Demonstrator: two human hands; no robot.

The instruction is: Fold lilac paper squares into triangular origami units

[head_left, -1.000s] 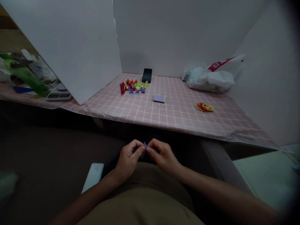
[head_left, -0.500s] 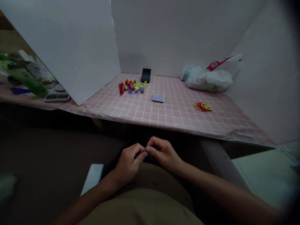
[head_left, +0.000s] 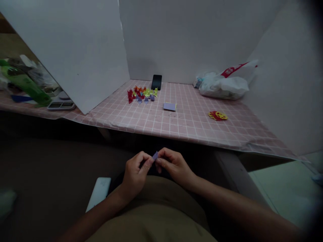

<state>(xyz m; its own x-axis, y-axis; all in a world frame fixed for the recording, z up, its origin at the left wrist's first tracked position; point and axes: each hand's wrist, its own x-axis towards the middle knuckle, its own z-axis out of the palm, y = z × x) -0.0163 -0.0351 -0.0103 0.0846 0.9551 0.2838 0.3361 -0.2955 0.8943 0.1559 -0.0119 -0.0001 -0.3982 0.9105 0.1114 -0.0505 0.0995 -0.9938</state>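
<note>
Over my lap, below the table's front edge, my left hand [head_left: 136, 171] and my right hand [head_left: 174, 165] meet fingertip to fingertip. Both pinch one small folded purple paper piece [head_left: 155, 155], whose tip pokes up between the thumbs. On the pink checked table [head_left: 191, 127] lies a heap of several small folded paper pieces [head_left: 141, 93] in red, orange, yellow and purple. A small stack of purple paper squares [head_left: 170, 106] rests nearer the middle.
A black phone [head_left: 156, 82] leans at the back wall. A white plastic bag [head_left: 223, 85] sits back right, a red and yellow paper cluster [head_left: 217, 115] in front of it. White boards wall the table. A scale [head_left: 61, 105] and green clutter [head_left: 24, 84] lie left. A white object [head_left: 99, 193] is beside my left arm.
The purple piece's tip, hidden between my fingers half a second ago, shows again above the thumbs. Both hands stay together over my lap.
</note>
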